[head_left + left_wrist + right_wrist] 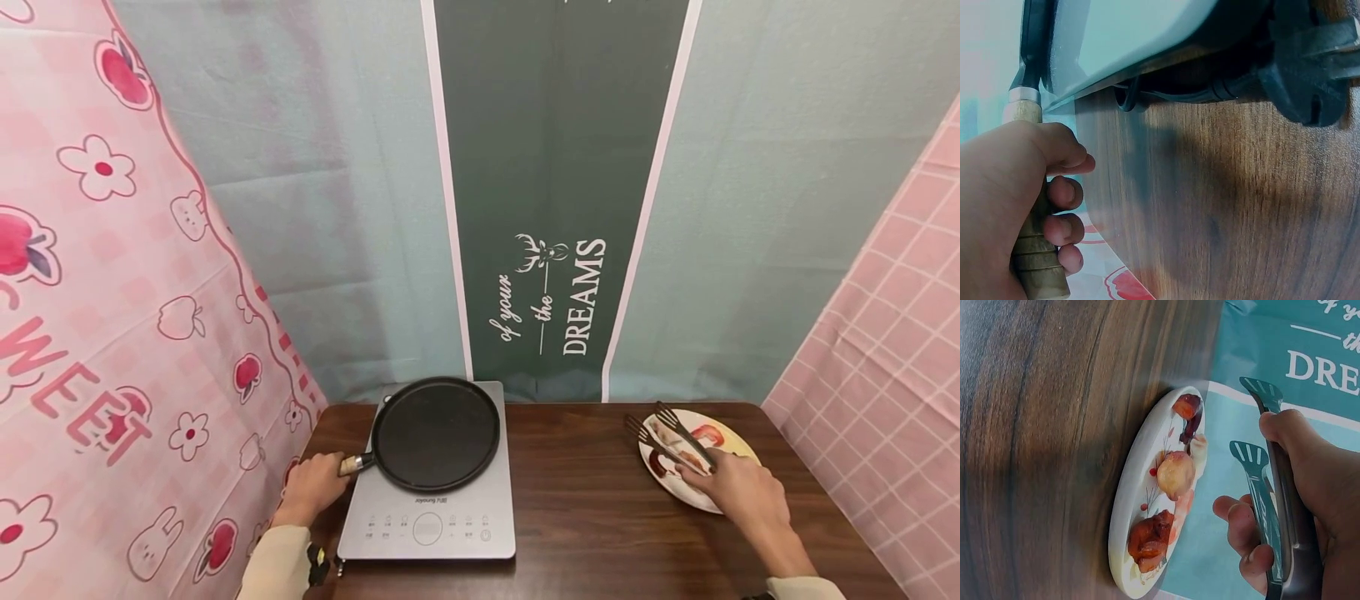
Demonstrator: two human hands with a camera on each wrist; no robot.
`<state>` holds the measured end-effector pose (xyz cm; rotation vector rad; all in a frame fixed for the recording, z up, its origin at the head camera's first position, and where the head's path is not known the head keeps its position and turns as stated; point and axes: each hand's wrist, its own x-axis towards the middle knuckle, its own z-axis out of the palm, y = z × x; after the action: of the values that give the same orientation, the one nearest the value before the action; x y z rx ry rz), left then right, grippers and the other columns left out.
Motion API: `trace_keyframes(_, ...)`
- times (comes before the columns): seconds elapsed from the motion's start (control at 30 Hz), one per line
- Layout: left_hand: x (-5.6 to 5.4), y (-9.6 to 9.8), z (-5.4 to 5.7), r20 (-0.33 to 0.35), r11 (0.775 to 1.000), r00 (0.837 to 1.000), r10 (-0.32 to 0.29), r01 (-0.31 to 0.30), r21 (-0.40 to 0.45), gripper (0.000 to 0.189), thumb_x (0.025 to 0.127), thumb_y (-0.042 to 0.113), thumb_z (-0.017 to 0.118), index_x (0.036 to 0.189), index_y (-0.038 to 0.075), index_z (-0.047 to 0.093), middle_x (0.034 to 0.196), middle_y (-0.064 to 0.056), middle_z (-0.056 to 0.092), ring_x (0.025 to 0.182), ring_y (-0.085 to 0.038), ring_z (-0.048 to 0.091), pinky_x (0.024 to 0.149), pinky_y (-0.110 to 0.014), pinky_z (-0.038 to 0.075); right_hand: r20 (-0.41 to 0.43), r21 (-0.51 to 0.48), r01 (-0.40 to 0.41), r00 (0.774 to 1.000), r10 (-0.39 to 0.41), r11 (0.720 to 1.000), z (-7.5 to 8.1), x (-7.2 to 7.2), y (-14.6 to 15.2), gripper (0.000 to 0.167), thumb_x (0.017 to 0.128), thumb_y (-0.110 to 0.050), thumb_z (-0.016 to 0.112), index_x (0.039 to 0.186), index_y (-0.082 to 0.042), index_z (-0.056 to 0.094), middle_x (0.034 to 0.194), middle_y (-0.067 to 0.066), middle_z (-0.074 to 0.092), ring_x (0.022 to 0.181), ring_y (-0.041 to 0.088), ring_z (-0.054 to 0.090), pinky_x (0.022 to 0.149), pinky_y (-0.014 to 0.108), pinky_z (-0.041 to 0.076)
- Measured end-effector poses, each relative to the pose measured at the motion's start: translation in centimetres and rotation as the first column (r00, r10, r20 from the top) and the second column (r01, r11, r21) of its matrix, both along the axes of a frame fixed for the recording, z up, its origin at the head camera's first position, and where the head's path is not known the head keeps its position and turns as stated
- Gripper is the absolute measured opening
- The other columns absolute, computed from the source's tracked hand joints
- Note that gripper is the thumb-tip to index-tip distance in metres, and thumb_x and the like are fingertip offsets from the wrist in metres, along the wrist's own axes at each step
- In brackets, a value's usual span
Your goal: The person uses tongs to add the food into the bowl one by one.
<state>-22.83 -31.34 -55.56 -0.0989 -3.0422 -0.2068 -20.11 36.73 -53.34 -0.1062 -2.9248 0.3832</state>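
My left hand (313,487) curls round the wooden handle (1038,262) of a round black flat pan (437,433), which sits on a silver induction cooker (427,542). In my right hand (746,492) is a pair of dark slotted tongs (1288,506), thumb on one arm and fingers round the other. The tongs' two heads stand apart with nothing between them, over the white plate (1119,537) in the head view. On that plate lie several food pieces, among them a reddish-brown glazed piece (1149,540), a round pale-golden piece (1176,475) and a dark red curved piece (1192,422).
The brown wooden table (570,492) stretches between cooker and plate. A black power cord with a plug (1304,81) lies beside the cooker. Printed cloths hang round the table: pink (150,275) at left, green (555,167) behind, pink checked (892,333) at right.
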Motion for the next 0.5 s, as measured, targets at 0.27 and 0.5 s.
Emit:
trace_keyframes(0.27, 0.2, -0.1, -0.3, 0.007, 1.0, 1.0, 0.0, 0.0, -0.001, 0.024, 0.088, 0.022, 0.082, 0.086, 0.006, 0.065, 0.075, -0.012, 0.068, 0.062, -0.034, 0.064, 0.059, -0.052, 0.049, 0.051, 0.002, 0.015, 0.999, -0.015, 1.0, -0.2, 0.2, 0.8, 0.08, 0.087, -0.072, 0.071, 0.114, 0.003, 0.071, 0.095, 0.039, 0.069, 0.071, 0.054, 0.066, 0.054, 0.06, 0.046)
trace_keyframes(0.5, -0.1, -0.1, 0.0, 0.004, 1.0, 1.0, -0.002, 0.002, -0.007, 0.023, 0.089, 0.021, 0.081, 0.085, 0.006, 0.064, 0.074, -0.013, 0.067, 0.061, -0.035, 0.064, 0.058, -0.052, 0.048, 0.044, 0.002, 0.033, 0.999, -0.033, 0.999, 0.0, 0.0, 1.4, 0.081, 0.084, -0.074, 0.073, 0.105, 0.004, 0.071, 0.089, 0.041, 0.067, 0.068, 0.056, 0.065, 0.053, 0.061, 0.045)
